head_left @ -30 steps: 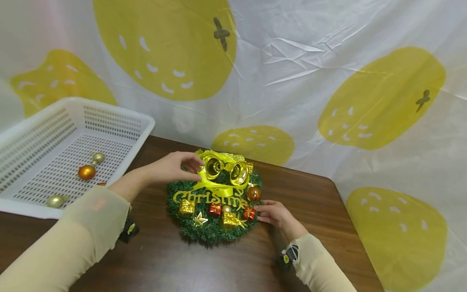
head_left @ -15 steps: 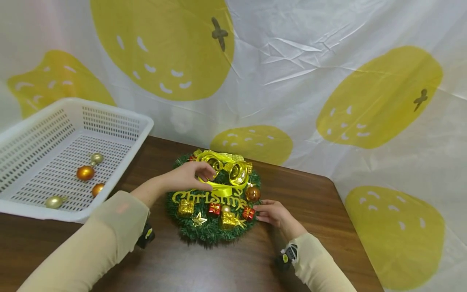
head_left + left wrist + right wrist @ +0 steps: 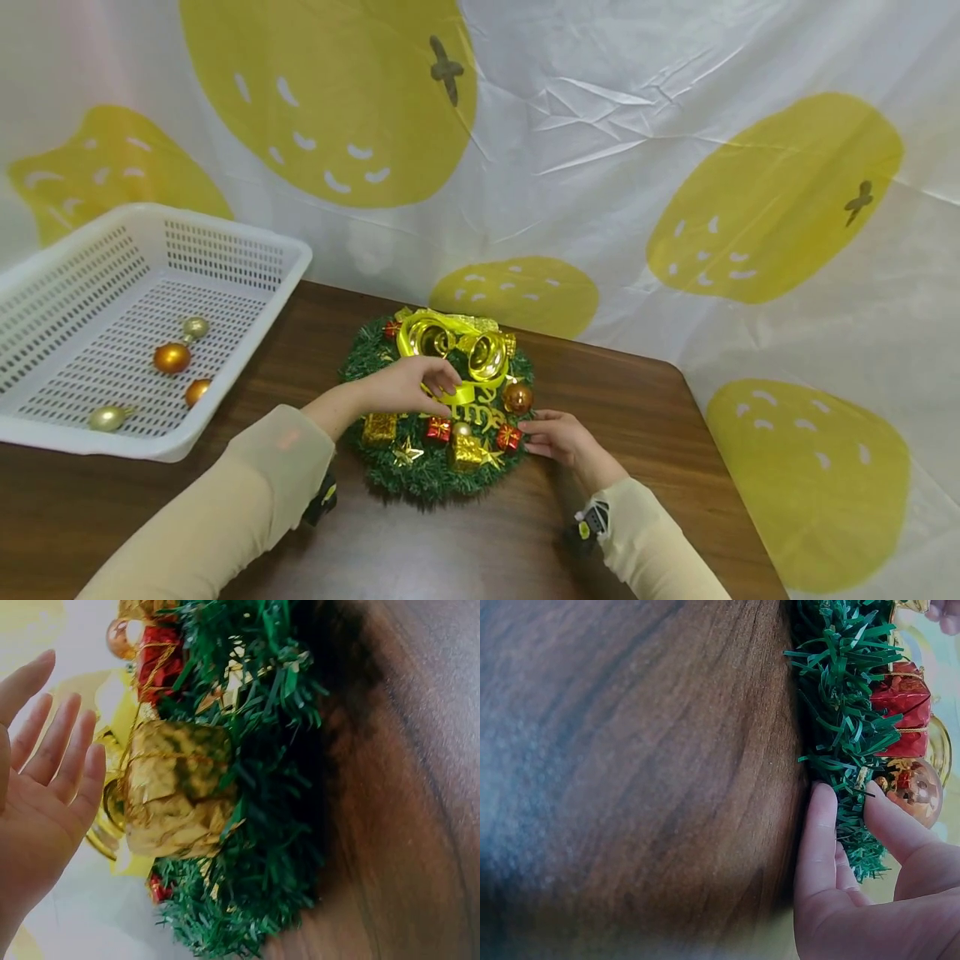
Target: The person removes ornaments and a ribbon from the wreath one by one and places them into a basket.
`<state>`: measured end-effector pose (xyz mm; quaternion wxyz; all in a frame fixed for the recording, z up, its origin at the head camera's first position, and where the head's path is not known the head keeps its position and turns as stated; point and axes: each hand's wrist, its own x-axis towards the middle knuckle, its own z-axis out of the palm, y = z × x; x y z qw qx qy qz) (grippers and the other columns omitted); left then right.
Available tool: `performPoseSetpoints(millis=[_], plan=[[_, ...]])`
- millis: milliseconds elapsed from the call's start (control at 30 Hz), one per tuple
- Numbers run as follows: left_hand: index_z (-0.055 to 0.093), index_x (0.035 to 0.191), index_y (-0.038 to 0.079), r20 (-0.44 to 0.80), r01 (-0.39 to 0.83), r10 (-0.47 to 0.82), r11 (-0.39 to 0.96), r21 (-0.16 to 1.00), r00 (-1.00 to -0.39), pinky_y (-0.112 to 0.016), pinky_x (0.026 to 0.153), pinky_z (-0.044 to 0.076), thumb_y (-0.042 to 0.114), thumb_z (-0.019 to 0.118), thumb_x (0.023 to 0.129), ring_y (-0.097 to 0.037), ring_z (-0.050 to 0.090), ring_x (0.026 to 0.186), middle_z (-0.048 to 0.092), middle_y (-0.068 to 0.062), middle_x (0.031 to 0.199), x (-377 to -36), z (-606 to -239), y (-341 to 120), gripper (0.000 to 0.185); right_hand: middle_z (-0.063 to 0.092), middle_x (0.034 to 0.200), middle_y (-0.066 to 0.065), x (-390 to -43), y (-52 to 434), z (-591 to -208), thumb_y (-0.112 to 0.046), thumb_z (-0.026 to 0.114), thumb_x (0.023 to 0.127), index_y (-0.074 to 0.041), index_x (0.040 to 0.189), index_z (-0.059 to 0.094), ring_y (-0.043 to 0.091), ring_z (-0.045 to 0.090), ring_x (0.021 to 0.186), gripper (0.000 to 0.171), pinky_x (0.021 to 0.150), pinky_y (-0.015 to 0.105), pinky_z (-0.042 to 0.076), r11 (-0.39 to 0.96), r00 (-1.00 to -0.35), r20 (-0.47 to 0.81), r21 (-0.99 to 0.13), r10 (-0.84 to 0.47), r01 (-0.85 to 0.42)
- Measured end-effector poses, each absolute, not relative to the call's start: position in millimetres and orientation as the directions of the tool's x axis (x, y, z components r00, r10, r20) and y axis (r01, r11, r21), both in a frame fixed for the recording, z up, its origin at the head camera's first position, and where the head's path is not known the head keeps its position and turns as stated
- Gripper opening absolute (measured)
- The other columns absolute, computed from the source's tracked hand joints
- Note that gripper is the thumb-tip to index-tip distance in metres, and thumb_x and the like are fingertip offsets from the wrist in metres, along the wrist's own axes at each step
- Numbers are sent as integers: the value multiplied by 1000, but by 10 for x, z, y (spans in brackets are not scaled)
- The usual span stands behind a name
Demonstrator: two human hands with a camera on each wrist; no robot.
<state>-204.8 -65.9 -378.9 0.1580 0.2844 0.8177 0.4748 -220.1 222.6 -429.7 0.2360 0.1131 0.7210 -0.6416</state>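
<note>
The Christmas wreath lies on the surface. The fingers of your right hand pinch its right edge; brace it gently. Your left hand hovers by its yellow ribbon, fingers spread; best touch lightly.

One wreath bears two bells; one basket holds four baubles.

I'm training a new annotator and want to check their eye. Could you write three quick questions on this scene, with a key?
1. Count: how many baubles show inside the white basket in the head view?
2. True or false: the right hand touches the edge of the green wreath.
3. Choose: the ribbon by the bells is A) red, B) yellow, C) blue.

Key: 1. Four. 2. True. 3. B.
</note>
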Motion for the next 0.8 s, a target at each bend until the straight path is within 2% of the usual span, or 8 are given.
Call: performPoseSetpoints(millis=[167, 400, 567, 800], plan=[[58, 115, 3, 18, 352, 643, 395, 848, -765, -30, 85, 51, 10, 68, 85, -21, 60, 99, 62, -13, 112, -2051, -3855, -597, 32, 61, 68, -5, -2202, 2227, -4295, 3, 54, 90, 12, 133, 30, 5, 58, 57, 50, 59, 18, 54, 148, -862, -488, -871, -141, 469], [60, 112, 4, 9, 376, 654, 425, 823, -756, -29, 85, 49, 10, 70, 83, -21, 59, 98, 63, -10, 109, -2044, -3928, -497, 31, 59, 71, -4, -2196, 2231, -4310, 2, 54, 90, 12, 138, 23, 5, 55, 58, 59, 60, 18, 54, 158, -863, -486, -871, -138, 465], [61, 108, 3, 32, 427, 672, 433, 793, -740, -28, 84, 49, 9, 69, 83, -19, 59, 95, 65, -9, 103, -2028, -3966, -435, 27, 59, 71, -4, -2196, 2229, -4320, 2, 55, 90, 13, 139, 23, 6, 57, 59, 60, 60, 18, 54, 162, -861, -493, -866, -127, 472], [64, 111, 6, 2, 441, 682, 470, 764, -731, -30, 87, 49, 7, 67, 85, -20, 59, 102, 65, -6, 108, -1996, -3979, -390, 26, 61, 71, -4, -2201, 2240, -4311, 2, 54, 90, 14, 139, 23, 6, 57, 58, 60, 60, 19, 54, 161, -861, -491, -868, -134, 470]])
